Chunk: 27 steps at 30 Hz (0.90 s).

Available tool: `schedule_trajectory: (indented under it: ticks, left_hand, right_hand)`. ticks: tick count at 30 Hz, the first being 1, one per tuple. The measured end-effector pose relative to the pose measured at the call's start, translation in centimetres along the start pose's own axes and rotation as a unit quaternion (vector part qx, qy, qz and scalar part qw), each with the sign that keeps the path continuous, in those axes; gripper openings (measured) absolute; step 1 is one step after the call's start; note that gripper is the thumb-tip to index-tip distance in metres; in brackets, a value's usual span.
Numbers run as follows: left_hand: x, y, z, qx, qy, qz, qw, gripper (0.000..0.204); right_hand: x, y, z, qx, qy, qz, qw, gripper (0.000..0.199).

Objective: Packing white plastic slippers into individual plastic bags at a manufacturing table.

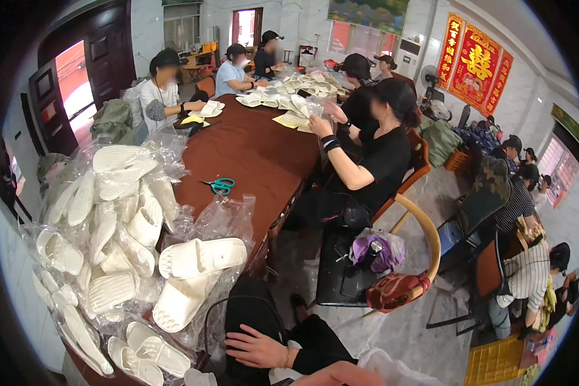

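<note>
My left hand lies palm down with its fingers spread on black fabric at the bottom middle. It holds nothing, and a thin bracelet circles its wrist. Blurred skin at the lower edge seems to be my right hand; its fingers cannot be made out. Left of my left hand, a pair of cream slippers rests on clear plastic bags at the table's corner. A large pile of cream slippers, many in clear bags, covers the near left end of the table.
Green-handled scissors lie on the brown table. A person in black sits along its right side, hands on clear plastic. More people and slippers are at the far end. A chair holding a purple bag stands to my right.
</note>
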State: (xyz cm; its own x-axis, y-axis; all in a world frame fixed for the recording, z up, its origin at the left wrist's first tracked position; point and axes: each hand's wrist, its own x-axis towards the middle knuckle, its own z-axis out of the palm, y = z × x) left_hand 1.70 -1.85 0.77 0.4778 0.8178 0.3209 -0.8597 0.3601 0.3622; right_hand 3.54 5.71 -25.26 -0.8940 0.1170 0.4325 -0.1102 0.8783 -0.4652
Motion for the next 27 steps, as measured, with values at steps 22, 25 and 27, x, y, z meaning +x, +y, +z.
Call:
schedule_trajectory:
  ticks: [22,25,27]
  left_hand:
    - [0.6,0.4,1.0,-0.039,-0.046,0.084,0.995,0.044]
    - [0.5,0.4,0.6,-0.027,-0.039,0.092,0.995,0.042]
    - [0.8,-0.2,0.4,-0.019,-0.047,0.101,0.994,0.040]
  right_hand:
    - [0.2,0.2,-0.7,-0.010,0.006,0.009,1.000,0.032]
    - [0.1,0.1,-0.1,0.008,0.027,-0.003,1.000,0.031]
    - [-0.4,0.3,-0.2,-0.005,0.026,0.011,1.000,0.031]
